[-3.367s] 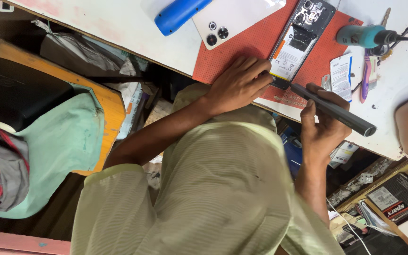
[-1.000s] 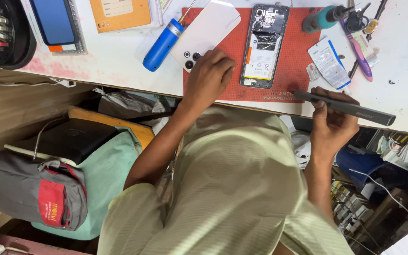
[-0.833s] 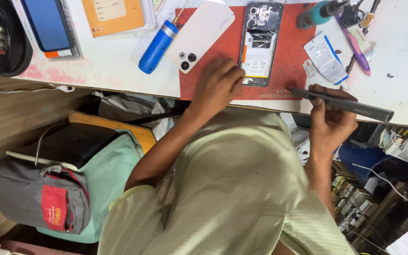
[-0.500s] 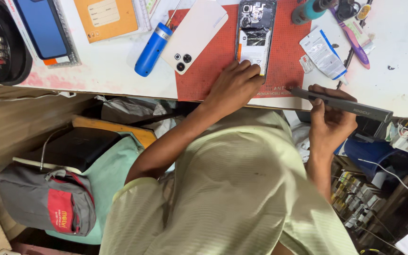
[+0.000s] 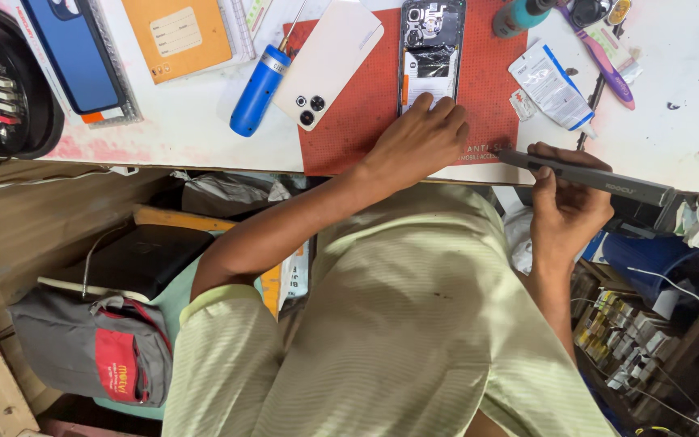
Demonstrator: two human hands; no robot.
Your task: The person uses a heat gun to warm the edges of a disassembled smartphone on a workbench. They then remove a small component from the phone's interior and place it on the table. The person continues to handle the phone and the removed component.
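My left hand [image 5: 417,139] rests on the red work mat [image 5: 366,105], fingertips touching the lower end of an opened phone [image 5: 430,50] whose insides show. My right hand [image 5: 566,209] grips a long grey pen-shaped electric screwdriver [image 5: 592,176], held level at the table's near edge, tip pointing left toward the mat. A white phone back cover [image 5: 329,61] with camera holes lies left of the opened phone, partly on the mat.
A blue-handled screwdriver [image 5: 259,89], an orange booklet [image 5: 176,36], a blue phone on a tray [image 5: 74,53], a white sachet [image 5: 550,85], a pink tool [image 5: 600,55] and a teal bottle [image 5: 519,16] lie on the white table [image 5: 689,129]. A grey-red bag [image 5: 95,356] sits below.
The view has shifted so the table sits lower and larger in frame. My left hand slid right from the white cover onto the opened phone's lower end. My right hand keeps hold of the grey screwdriver.
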